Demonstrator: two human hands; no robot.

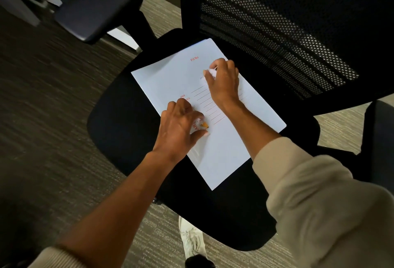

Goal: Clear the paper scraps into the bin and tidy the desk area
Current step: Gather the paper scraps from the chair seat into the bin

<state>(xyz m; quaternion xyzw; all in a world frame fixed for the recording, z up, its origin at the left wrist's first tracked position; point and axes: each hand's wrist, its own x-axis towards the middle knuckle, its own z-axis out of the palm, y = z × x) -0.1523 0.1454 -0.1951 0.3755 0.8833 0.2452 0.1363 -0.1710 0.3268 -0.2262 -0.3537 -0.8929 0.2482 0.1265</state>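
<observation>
Carpeted office, black chair seat bearing white form; left hand clenched on crumpled scrap at 6 o'clock; right hand gripping another scrap at 1 o'clock; bin unseen

Hands pinching scraps, folder, chair

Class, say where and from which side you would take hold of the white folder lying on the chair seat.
Probably the white folder by its near corner, from the front: it lies flat on the chair seat, so slide fingers under that bare corner.
</observation>
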